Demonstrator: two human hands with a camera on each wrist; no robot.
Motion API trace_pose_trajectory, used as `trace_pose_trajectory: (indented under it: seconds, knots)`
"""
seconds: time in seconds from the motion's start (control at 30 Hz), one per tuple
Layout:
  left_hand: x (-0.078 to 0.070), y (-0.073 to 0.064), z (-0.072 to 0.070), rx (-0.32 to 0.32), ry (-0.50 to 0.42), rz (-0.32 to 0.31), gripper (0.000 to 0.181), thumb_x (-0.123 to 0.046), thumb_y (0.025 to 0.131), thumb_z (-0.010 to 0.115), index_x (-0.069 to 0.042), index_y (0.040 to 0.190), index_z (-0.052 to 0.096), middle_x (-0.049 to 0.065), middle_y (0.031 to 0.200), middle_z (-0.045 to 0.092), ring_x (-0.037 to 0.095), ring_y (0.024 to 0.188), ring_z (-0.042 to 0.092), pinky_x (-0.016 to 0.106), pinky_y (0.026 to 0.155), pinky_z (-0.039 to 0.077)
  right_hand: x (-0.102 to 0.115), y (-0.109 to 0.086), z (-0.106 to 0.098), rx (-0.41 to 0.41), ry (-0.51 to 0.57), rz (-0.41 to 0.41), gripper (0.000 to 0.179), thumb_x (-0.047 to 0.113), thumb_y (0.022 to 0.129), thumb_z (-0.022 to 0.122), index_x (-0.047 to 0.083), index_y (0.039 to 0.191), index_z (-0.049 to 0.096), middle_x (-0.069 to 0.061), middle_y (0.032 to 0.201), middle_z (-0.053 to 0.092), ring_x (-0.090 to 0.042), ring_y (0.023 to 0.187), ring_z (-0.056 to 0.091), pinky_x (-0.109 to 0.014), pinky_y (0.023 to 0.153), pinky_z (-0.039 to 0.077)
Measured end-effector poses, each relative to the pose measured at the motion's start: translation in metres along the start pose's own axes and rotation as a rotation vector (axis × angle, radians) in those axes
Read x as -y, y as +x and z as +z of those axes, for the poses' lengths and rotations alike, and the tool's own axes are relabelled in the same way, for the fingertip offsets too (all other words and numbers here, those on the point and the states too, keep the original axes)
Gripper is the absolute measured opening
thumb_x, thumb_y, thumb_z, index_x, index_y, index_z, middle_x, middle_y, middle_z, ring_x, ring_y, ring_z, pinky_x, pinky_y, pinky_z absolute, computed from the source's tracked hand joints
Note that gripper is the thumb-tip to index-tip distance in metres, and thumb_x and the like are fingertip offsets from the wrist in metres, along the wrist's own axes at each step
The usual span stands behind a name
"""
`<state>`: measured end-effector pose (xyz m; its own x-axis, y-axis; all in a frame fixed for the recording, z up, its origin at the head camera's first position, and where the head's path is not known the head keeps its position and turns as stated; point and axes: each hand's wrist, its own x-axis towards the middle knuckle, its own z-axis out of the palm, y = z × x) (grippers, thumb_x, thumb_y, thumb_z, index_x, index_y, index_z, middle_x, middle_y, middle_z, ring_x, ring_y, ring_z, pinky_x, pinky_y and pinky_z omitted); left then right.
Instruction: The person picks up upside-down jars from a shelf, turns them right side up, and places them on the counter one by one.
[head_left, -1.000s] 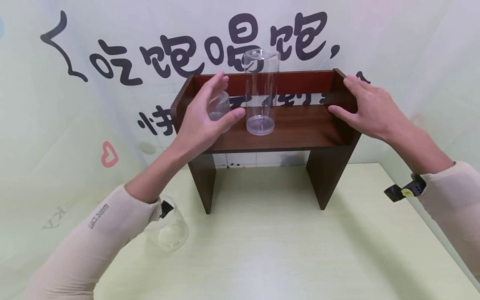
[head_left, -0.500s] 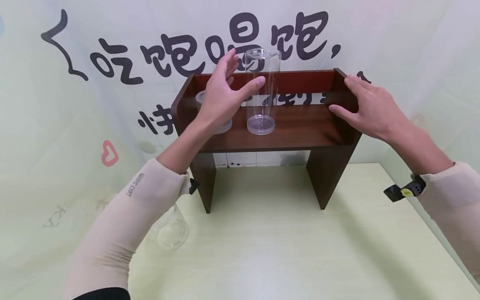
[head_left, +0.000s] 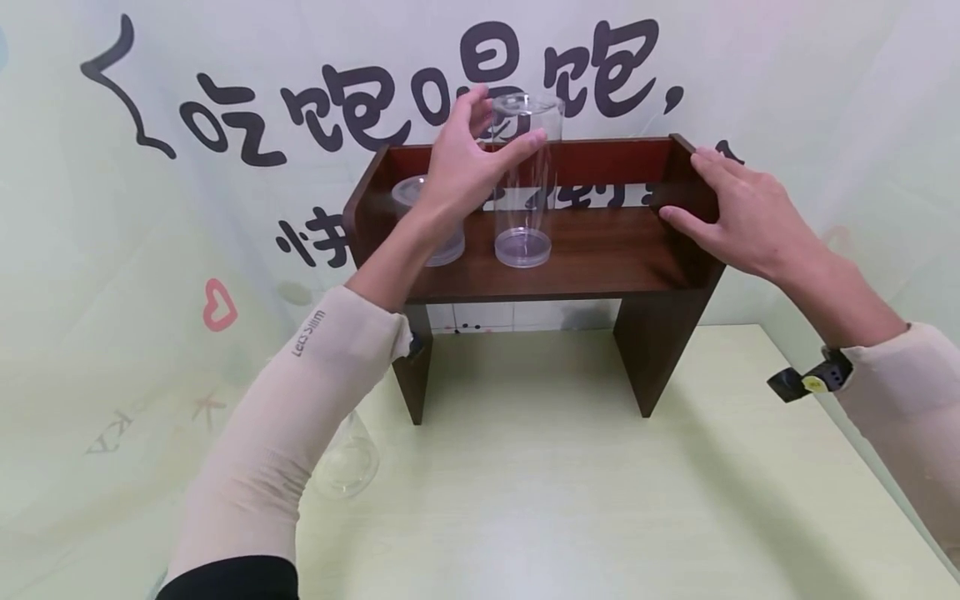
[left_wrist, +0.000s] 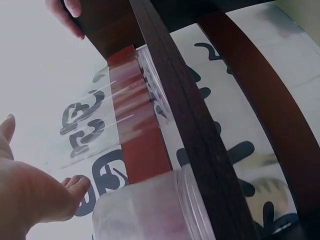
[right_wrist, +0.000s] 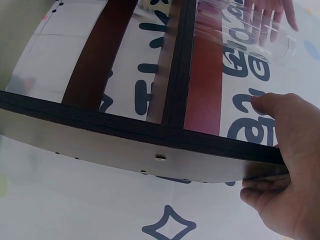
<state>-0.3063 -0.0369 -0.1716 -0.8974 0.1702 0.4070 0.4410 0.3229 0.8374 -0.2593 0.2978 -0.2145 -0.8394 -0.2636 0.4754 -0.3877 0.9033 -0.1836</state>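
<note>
A tall clear plastic jar (head_left: 525, 204) stands on the upper board of a dark brown wooden desk shelf (head_left: 615, 258), its ringed end down. My left hand (head_left: 468, 162) is at the jar's upper part, thumb in front and fingers behind its left side. In the left wrist view those fingers (left_wrist: 77, 192) are loosely bent and a gap shows beside the jar. A shorter clear jar (head_left: 447, 250) stands at the shelf's left end, partly behind my left forearm. My right hand (head_left: 750, 217) grips the shelf's right side panel (right_wrist: 200, 150), thumb inside, fingers outside.
Another clear round container (head_left: 348, 467) is on the pale table (head_left: 540, 500) at the left, partly covered by my left sleeve. Behind the shelf hangs a pale cloth (head_left: 247, 50) with large black characters. Under the board is an open space between two legs.
My left hand has moved up and right, from beside the shorter jar to the tall jar's upper part. The right hand keeps its grip, and the jars stand where they were.
</note>
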Motion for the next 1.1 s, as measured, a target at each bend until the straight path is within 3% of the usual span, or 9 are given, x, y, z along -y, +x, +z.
trace_pose_trajectory:
  seconds: [0.27, 0.5, 0.83, 1.1]
  knots:
    - [0.0, 0.007, 0.013, 0.018, -0.054, -0.009, 0.098, -0.04, 0.089, 0.085, -0.021, 0.166, 0.029, 0.0, 0.165, 0.044, 0.006, 0.15, 0.042, 0.021, 0.119, 0.039, 0.0, -0.001, 0.0, -0.009, 0.005, 0.006, 0.076, 0.037, 0.105, 0.063, -0.006, 0.161, 0.036, -0.03, 0.165, 0.036, -0.054, 0.149, 0.037, -0.064, 0.124, 0.029]
    - [0.0, 0.01, 0.021, -0.024, -0.057, 0.008, 0.093, -0.036, 0.09, 0.086, -0.019, 0.165, 0.034, 0.002, 0.159, 0.052, 0.014, 0.143, 0.053, 0.024, 0.113, 0.047, 0.0, -0.001, 0.0, -0.021, 0.007, 0.007, 0.075, 0.037, 0.104, 0.064, -0.006, 0.16, 0.037, -0.029, 0.164, 0.037, -0.054, 0.148, 0.038, -0.064, 0.124, 0.03]
    - [0.0, 0.007, 0.018, -0.103, -0.137, 0.01, 0.088, -0.03, 0.088, 0.089, -0.015, 0.16, 0.042, 0.007, 0.151, 0.06, 0.019, 0.136, 0.061, 0.021, 0.106, 0.052, 0.001, 0.0, 0.0, -0.02, 0.014, 0.002, 0.075, 0.037, 0.105, 0.064, -0.006, 0.16, 0.037, -0.029, 0.165, 0.037, -0.053, 0.149, 0.038, -0.063, 0.124, 0.029]
    - [-0.009, -0.001, 0.01, -0.096, -0.188, -0.001, 0.087, -0.029, 0.088, 0.089, -0.017, 0.161, 0.041, 0.005, 0.151, 0.06, 0.014, 0.134, 0.061, 0.025, 0.106, 0.053, 0.001, 0.0, 0.001, -0.014, 0.019, 0.011, 0.076, 0.037, 0.104, 0.064, -0.006, 0.161, 0.036, -0.029, 0.165, 0.036, -0.053, 0.15, 0.037, -0.062, 0.125, 0.029]
